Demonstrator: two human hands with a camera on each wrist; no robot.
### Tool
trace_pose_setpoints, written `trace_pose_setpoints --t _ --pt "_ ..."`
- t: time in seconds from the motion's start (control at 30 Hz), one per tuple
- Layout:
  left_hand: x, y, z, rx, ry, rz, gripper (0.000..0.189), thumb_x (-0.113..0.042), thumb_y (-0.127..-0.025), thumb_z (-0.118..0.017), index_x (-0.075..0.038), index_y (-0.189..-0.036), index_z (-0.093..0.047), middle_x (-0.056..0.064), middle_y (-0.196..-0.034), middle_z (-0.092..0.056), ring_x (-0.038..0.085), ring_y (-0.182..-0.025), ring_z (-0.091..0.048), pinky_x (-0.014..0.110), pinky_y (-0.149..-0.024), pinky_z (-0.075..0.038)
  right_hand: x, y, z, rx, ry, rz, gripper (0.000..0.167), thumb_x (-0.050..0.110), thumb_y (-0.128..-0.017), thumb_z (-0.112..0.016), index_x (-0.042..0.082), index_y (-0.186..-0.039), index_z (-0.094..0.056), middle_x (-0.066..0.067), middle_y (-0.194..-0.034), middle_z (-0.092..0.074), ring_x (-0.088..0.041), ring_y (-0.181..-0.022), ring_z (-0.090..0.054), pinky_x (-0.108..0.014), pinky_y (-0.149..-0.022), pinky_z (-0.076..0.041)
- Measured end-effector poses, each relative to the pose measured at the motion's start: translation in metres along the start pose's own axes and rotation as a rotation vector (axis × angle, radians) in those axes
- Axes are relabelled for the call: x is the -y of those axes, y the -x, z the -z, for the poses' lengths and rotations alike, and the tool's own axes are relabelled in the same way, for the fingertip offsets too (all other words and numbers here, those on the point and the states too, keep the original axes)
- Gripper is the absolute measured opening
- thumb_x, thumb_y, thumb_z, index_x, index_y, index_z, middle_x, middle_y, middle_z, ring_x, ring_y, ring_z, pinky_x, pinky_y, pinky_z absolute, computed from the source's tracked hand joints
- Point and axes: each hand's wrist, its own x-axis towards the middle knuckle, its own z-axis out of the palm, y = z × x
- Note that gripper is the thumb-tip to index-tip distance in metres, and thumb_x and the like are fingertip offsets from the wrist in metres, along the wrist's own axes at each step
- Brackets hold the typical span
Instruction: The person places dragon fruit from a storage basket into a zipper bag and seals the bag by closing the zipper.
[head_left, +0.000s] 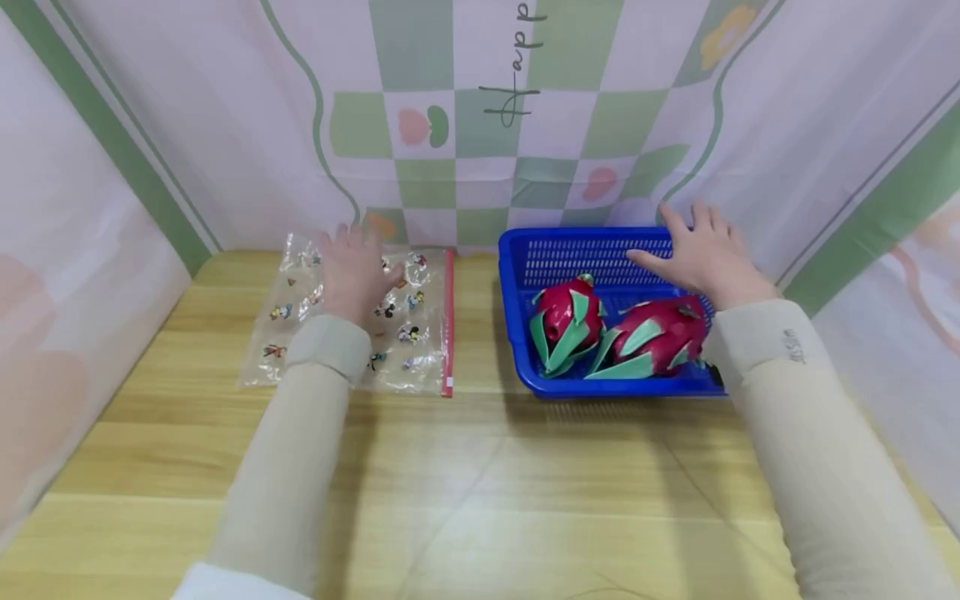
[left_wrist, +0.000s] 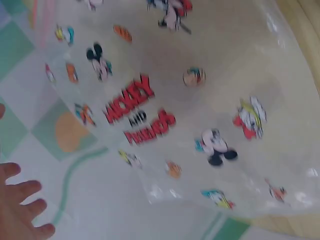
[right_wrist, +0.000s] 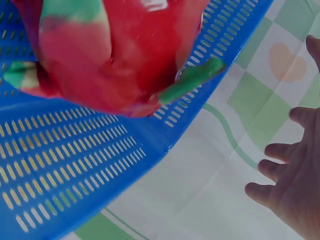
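My left hand (head_left: 356,271) hovers over a clear zip bag (head_left: 408,358) printed with small cartoon figures, its fingers spread and holding nothing. The bag lies flat with its red zip edge on the right. In the left wrist view the bag (left_wrist: 165,100) shows red lettering, and the fingertips (left_wrist: 25,190) are apart from it. Above the back right corner of a blue basket (head_left: 517,308), my right hand (head_left: 705,254) is spread with nothing in it. Two red dragon fruits with green scales sit in the basket, one on the left (head_left: 558,317) and one on the right (head_left: 663,333).
Everything rests on a light wooden tabletop (head_left: 480,492). A checked cloth (head_left: 487,125) with green and white squares hangs behind, and pale cloth sides (head_left: 82,208) stand at left and right. The basket has slotted walls and stands right of the bag.
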Motion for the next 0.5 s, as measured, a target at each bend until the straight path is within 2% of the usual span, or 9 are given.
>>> trace_pose_setpoints --t 0.03,0.1,0.17,0.23,0.33,0.43,0.5 --pt "-0.003 0.001 -0.002 -0.020 0.010 -0.027 0.070 -0.052 -0.096 -0.041 0.001 -0.141 -0.035 0.026 -0.138 -0.049 0.040 -0.130 -0.045 0.056 -0.112 -0.032 -0.002 0.001 0.000 0.007 0.004 0.008 0.098 0.073 -0.087 -0.033 0.009 -0.154 0.001 -0.038 -0.152 0.004 -0.058 -0.138 0.002 -0.072 -0.111 -0.002" --pt "-0.009 0.004 -0.006 -0.057 0.032 -0.085 0.055 -0.043 -0.097 -0.047 0.003 -0.127 -0.048 0.023 -0.117 -0.062 0.036 -0.108 -0.060 0.048 -0.097 -0.050 -0.005 0.005 0.001 0.032 0.017 0.025 0.092 0.065 -0.092 -0.034 0.003 -0.153 -0.005 -0.040 -0.151 -0.003 -0.059 -0.137 -0.005 -0.071 -0.111 -0.007" --pt "-0.015 0.008 -0.011 -0.067 0.061 -0.130 0.038 -0.032 -0.098 -0.050 0.002 -0.114 -0.055 0.019 -0.101 -0.067 0.032 -0.089 -0.065 0.042 -0.078 -0.057 -0.007 0.008 0.001 0.053 0.056 0.056 0.078 0.048 -0.097 -0.038 -0.003 -0.151 -0.013 -0.042 -0.147 -0.014 -0.060 -0.134 -0.014 -0.071 -0.109 -0.015" --pt "-0.022 0.012 -0.015 -0.079 0.109 -0.156 0.028 -0.024 -0.097 -0.052 0.001 -0.108 -0.058 0.015 -0.090 -0.068 0.028 -0.077 -0.066 0.038 -0.064 -0.058 -0.009 0.012 -0.001 0.074 0.093 0.078 0.064 0.025 -0.097 -0.042 -0.007 -0.148 -0.020 -0.042 -0.143 -0.023 -0.059 -0.131 -0.023 -0.071 -0.106 -0.024" --pt "-0.031 0.017 -0.021 -0.087 0.156 -0.185 0.021 -0.019 -0.096 -0.052 -0.002 -0.102 -0.060 0.013 -0.084 -0.068 0.028 -0.072 -0.066 0.039 -0.059 -0.057 -0.012 0.019 -0.005 0.106 0.124 0.094 0.062 0.003 -0.089 -0.049 -0.008 -0.145 -0.026 -0.042 -0.140 -0.029 -0.059 -0.127 -0.029 -0.071 -0.101 -0.032" --pt "-0.037 0.022 -0.026 -0.093 0.183 -0.205 0.018 -0.018 -0.094 -0.051 -0.004 -0.096 -0.062 0.012 -0.082 -0.069 0.027 -0.073 -0.066 0.041 -0.060 -0.057 -0.017 0.026 -0.013 0.139 0.094 0.122 0.067 -0.006 -0.082 -0.054 -0.007 -0.144 -0.029 -0.043 -0.139 -0.029 -0.061 -0.124 -0.031 -0.070 -0.096 -0.038" --pt "-0.041 0.026 -0.028 -0.072 0.209 -0.211 0.017 -0.018 -0.095 -0.051 -0.006 -0.093 -0.062 0.012 -0.084 -0.069 0.027 -0.076 -0.066 0.043 -0.063 -0.057 -0.022 0.031 -0.019 0.155 0.064 0.165 0.071 -0.010 -0.077 -0.056 -0.008 -0.143 -0.030 -0.044 -0.137 -0.029 -0.062 -0.122 -0.032 -0.070 -0.093 -0.040"
